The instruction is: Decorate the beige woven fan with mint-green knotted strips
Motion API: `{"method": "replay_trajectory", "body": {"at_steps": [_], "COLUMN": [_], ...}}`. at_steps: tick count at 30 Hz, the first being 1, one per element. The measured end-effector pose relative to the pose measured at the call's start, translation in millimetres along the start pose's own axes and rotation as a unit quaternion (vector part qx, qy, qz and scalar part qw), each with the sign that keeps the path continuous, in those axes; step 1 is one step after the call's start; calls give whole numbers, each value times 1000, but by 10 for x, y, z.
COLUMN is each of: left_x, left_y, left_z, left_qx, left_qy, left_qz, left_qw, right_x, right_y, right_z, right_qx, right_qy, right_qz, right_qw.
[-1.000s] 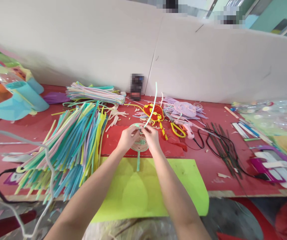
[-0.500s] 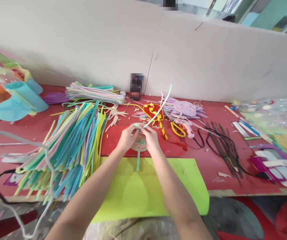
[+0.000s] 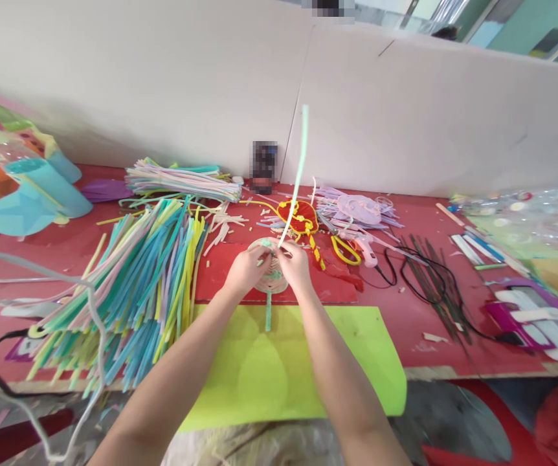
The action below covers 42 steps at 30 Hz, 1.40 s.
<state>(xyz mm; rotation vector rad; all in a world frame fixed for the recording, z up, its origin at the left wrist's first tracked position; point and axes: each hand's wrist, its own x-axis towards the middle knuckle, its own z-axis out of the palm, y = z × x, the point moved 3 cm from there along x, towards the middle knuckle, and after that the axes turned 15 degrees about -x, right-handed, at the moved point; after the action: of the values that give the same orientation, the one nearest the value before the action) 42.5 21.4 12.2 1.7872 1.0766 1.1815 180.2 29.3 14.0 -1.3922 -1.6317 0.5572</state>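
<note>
Between my hands lies a small round fan (image 3: 275, 283) of pale pipe cleaners, its green handle (image 3: 268, 314) pointing towards me. My left hand (image 3: 246, 266) is closed on the fan's upper left part, its fingertips at a mint-green patch. Pinched in my right hand (image 3: 295, 264) is a mint-green pipe cleaner (image 3: 301, 165), its long free end standing up above the fan. My fingers hide where this pipe cleaner meets the fan. Under the fan is a red board (image 3: 327, 285), with a lime-green sheet (image 3: 347, 362) nearer me.
Bundles of coloured pipe cleaners (image 3: 133, 278) lie left. Behind the fan is a red and yellow ornament (image 3: 299, 217). To the right are yellow-handled scissors (image 3: 345, 251), a pink glue gun (image 3: 366, 249) with a black cord, and dark sticks (image 3: 437, 291). A white partition (image 3: 380, 116) stands behind.
The mint-green pipe cleaner's free end has swung up and left, from a slant to nearly upright. My right hand has turned slightly; my left hand stays at the fan's edge.
</note>
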Motion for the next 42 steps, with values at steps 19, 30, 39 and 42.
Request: {"method": "replay_trajectory", "body": {"at_steps": [19, 30, 39, 42], "left_x": [20, 22, 9, 9], "left_y": [12, 0, 34, 40], "left_z": [-14, -3, 2, 2], "left_qx": [-34, -39, -30, -32], "left_qy": [1, 3, 0, 2], "left_qz": [9, 33, 35, 37], "left_qw": [999, 999, 999, 999], "right_x": [19, 12, -10, -8], "right_y": [115, 44, 35, 31], "right_z": [122, 123, 166, 165], "right_qx": [152, 239, 310, 317], "right_qy": [-53, -48, -32, -35], "right_qz": [104, 164, 229, 233], "right_qw": [982, 956, 922, 919]}}
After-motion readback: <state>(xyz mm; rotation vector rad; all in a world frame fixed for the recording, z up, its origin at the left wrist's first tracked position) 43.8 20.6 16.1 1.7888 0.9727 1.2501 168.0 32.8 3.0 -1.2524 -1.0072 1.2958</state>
